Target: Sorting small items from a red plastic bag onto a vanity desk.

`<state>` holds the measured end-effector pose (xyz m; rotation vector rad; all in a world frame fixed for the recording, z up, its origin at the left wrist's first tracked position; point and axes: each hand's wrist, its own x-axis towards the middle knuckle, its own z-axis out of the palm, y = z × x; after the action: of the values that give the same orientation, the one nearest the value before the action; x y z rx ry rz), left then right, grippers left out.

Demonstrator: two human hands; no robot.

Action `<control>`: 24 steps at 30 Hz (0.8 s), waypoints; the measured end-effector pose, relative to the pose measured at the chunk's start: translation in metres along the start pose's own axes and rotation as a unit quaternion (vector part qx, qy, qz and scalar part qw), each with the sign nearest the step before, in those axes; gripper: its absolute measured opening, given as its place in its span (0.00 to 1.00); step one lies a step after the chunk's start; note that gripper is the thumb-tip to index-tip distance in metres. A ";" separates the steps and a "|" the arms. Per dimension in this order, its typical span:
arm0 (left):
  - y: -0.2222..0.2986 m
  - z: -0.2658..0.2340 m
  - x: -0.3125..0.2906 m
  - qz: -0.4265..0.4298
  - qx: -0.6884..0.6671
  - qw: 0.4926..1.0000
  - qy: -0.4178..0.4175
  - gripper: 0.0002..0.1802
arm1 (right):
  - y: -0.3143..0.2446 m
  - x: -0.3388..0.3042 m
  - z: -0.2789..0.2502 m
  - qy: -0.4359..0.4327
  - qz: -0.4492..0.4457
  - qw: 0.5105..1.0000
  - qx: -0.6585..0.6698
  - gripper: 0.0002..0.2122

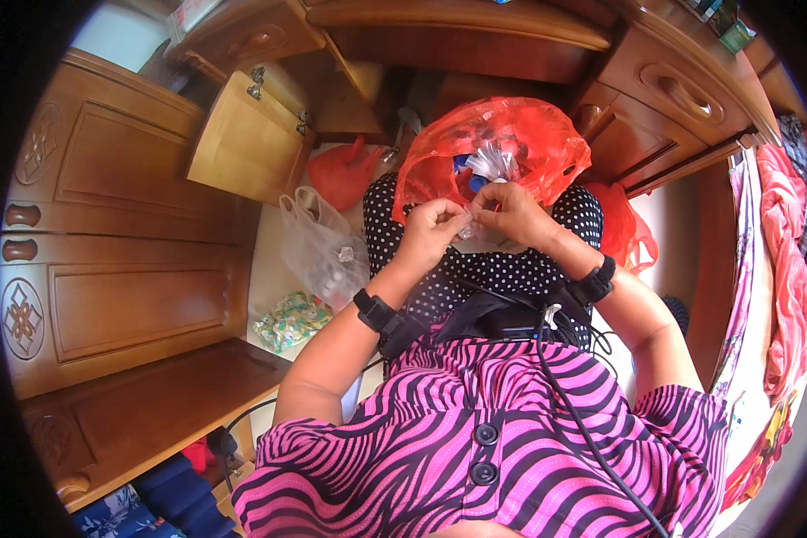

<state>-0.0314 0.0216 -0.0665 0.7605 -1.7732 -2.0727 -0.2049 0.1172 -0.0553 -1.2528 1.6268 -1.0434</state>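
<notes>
A brown wooden cabinet (134,188) fills the left side, one small door (247,139) standing ajar. The person sits with knees apart in dotted trousers (386,247), below a pink-and-black striped top (529,430).

The red bag (542,134), large and thin, stands with its mouth spread between the knees, just beyond the hands. A pale bag (318,260) lies on the floor left of the left knee, with a smaller red sack (345,175) near it. More red plastic (628,235) shows beside the right knee.

Both forearms come up from below and slant inward, elbows bent and out to the sides, each wrist wearing a black band. They meet in front of the body at the near edge of the red bag.

The left hand (432,230) is nearly closed, thumb and forefinger pinched together, the other fingers curled. The right hand (516,215) is bent down at the wrist and pinches likewise, its fingertips almost against the left ones. Inside the bag, just beyond the right hand, lie a crinkled clear bundle (491,162) and a blue piece (477,183).

Smallest is the clear plastic (466,230), caught between the two pinches; its exact shape is too small to tell.
</notes>
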 end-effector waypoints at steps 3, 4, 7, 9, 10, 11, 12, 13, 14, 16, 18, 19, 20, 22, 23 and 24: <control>-0.010 -0.006 0.000 -0.015 0.022 1.000 0.016 0.06 | -0.007 -0.001 -0.001 0.034 0.004 0.998 -0.049 0.07; -0.015 -0.008 0.000 0.030 0.113 0.992 0.040 0.06 | -0.006 0.000 0.001 0.031 0.003 0.998 -0.049 0.07; -0.007 -0.003 -0.006 0.107 0.261 0.958 0.051 0.08 | -0.002 0.003 0.003 -0.024 -0.007 0.997 -0.072 0.07; 0.000 -0.001 -0.008 0.142 0.318 0.937 0.039 0.11 | -0.004 0.005 0.002 -0.065 -0.065 0.992 -0.090 0.06; 0.002 -0.004 -0.007 0.137 0.310 0.940 0.044 0.12 | -0.004 0.010 -0.002 -0.067 -0.065 0.992 -0.091 0.06; 0.004 -0.008 -0.005 0.133 0.303 0.942 0.049 0.13 | -0.004 0.017 -0.007 -0.019 -0.058 0.989 -0.133 0.06; 0.001 -0.015 -0.004 0.130 0.309 0.940 0.067 0.10 | -0.005 0.026 -0.011 0.028 -0.054 0.983 -0.173 0.06; 0.005 -0.015 -0.003 0.132 0.308 0.940 0.063 0.10 | 0.000 0.032 -0.014 0.031 -0.052 0.983 -0.174 0.06; 0.009 -0.014 -0.002 0.126 0.315 0.938 0.076 0.09 | 0.007 0.039 -0.016 0.066 -0.093 0.960 -0.254 0.05; 0.010 -0.019 -0.003 0.132 0.330 0.932 0.079 0.09 | 0.001 0.046 -0.010 0.064 -0.109 0.920 -0.372 0.06; 0.008 -0.020 0.000 0.134 0.330 0.931 0.074 0.09 | 0.002 0.054 -0.002 0.024 -0.086 0.886 -0.456 0.06; 0.008 -0.020 0.000 0.136 0.331 0.931 0.069 0.09 | 0.003 0.057 0.001 -0.017 -0.060 0.842 -0.536 0.06; 0.008 -0.019 0.001 0.136 0.331 0.931 0.068 0.09 | 0.005 0.059 0.004 -0.016 -0.060 0.842 -0.535 0.06; 0.010 -0.017 0.002 0.158 0.318 0.929 0.105 0.08 | 0.005 0.063 0.011 -0.070 -0.043 0.779 -0.621 0.08; 0.011 -0.017 0.002 0.158 0.318 0.929 0.105 0.08 | 0.005 0.065 0.013 -0.070 -0.043 0.780 -0.621 0.08; 0.014 -0.017 0.003 0.143 0.307 0.935 0.108 0.07 | 0.004 0.065 0.015 -0.073 -0.035 0.774 -0.628 0.08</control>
<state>-0.0255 0.0037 -0.0548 0.7844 -2.2570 -1.1948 -0.2030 0.0518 -0.0712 -2.1293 2.1881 0.3275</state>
